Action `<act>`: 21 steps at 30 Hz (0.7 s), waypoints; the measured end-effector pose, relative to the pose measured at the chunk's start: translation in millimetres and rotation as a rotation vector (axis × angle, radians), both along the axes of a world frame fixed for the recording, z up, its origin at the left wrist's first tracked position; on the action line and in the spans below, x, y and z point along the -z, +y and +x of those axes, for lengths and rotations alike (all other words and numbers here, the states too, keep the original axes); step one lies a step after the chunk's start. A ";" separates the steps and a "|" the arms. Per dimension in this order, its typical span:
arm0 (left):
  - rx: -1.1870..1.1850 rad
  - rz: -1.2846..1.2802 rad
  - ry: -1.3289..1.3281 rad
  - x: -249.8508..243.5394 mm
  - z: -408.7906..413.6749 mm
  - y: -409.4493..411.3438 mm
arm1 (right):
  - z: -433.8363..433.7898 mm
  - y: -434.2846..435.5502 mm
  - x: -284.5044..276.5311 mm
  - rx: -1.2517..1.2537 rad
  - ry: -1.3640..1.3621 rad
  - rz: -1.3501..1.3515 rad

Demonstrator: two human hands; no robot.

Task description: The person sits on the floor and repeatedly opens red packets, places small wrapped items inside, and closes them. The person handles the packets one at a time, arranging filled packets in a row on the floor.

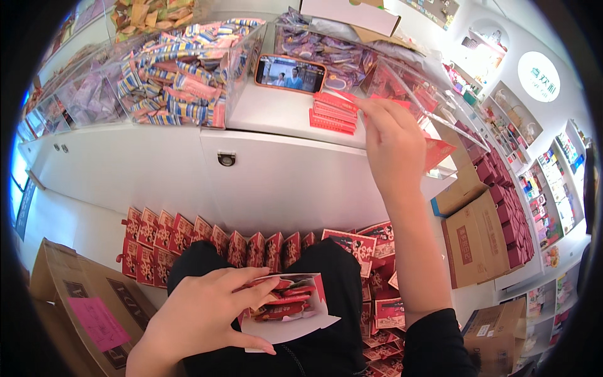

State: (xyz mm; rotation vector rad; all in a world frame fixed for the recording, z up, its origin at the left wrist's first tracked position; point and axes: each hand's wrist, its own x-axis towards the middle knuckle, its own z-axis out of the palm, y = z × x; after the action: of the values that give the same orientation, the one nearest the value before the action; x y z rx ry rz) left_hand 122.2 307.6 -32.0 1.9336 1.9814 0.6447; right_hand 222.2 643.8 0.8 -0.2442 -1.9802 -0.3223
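Observation:
On my lap, my left hand grips an open paper gift box, its fingers over the near-left rim and its thumb along the white flap. Red wrapped sweets fill the inside of the box. Up at the counter, my right hand reaches to a stack of red printed cards. Its fingertips pinch a thin card or slip at the top of the stack. Whether that piece is lifted clear of the others I cannot tell.
A phone playing video leans behind the cards. Clear bins hold striped wrapped sweets and purple packets. Red gift boxes stand in rows by the cabinet; more lie at right. Cardboard cartons flank me.

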 end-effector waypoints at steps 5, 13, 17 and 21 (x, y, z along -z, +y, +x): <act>-0.009 0.002 0.028 2.4 -1.6 -3.8 | -18.8 -1.3 -13.3 -0.032 0.002 -0.070; 0.007 0.011 0.013 4.6 -1.4 -1.6 | 60.9 0.2 -92.3 0.219 0.240 -0.062; 0.009 0.014 0.023 4.4 -1.4 -1.7 | 68.7 26.8 -88.5 0.237 0.087 -0.172; 0.004 0.018 0.025 8.0 -2.7 -3.2 | 35.7 1.3 -63.5 -0.106 -0.118 -0.009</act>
State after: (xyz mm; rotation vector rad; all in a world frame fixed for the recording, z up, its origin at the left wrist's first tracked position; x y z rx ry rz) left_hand 119.5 304.5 -40.0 1.9642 1.9927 0.6426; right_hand 258.0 645.1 64.3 -0.1279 -2.1027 -0.2648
